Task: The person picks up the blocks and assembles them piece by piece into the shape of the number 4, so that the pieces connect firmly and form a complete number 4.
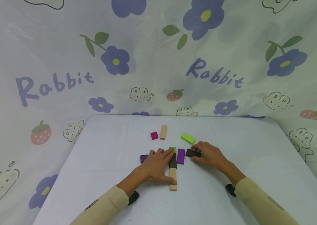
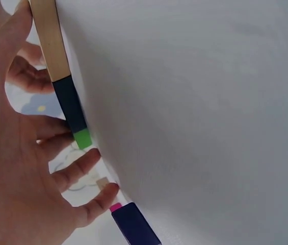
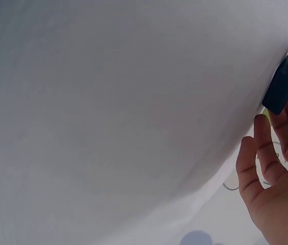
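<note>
My left hand [image 1: 156, 165] lies along the left side of a straight row of blocks. Its thumb touches the wooden block [image 1: 173, 173] at the near end, and its straight fingers reach the black block [image 1: 173, 161] and green block [image 1: 174, 149] farther up. In the left wrist view these blocks line up end to end. Just right of the row lies a purple block [image 1: 180, 156]. My right hand [image 1: 210, 155] pinches another black block [image 1: 192, 152] between thumb and fingers, near the purple one. Left of my left hand, a dark purple block [image 1: 143, 158] is partly covered.
Farther back on the white table [image 1: 105, 140] lie a magenta cube [image 1: 154, 135], a plain wooden block [image 1: 163, 132] and a lime block [image 1: 188, 137]. A printed cloth [image 1: 152, 68] hangs behind the table's far edge.
</note>
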Action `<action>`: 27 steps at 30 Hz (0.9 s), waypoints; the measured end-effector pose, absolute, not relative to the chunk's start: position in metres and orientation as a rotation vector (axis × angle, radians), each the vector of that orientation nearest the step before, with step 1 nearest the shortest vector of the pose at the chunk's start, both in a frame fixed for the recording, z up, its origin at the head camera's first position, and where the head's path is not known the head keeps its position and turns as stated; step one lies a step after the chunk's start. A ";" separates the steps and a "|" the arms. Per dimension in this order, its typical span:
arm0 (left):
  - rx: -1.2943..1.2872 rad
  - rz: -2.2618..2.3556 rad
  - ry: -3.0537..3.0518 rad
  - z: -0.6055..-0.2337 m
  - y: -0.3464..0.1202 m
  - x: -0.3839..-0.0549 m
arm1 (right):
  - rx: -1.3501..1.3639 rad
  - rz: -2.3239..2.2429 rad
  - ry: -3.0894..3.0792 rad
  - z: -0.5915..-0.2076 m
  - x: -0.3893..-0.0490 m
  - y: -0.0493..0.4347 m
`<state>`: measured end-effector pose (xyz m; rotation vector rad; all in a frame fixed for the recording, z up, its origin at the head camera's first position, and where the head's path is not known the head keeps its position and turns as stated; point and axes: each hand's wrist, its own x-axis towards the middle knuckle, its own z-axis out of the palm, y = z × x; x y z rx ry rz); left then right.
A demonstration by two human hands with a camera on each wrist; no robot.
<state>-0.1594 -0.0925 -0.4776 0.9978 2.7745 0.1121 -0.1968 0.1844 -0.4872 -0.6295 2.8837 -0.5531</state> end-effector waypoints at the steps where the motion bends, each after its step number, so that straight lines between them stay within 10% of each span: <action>1: 0.996 0.114 2.773 -0.478 -0.092 -0.159 | -0.625 -0.547 2.882 -0.487 -0.197 0.184; 27: 0.981 0.111 2.772 -0.476 -0.092 -0.158 | -0.708 -0.533 2.920 -0.478 -0.186 0.186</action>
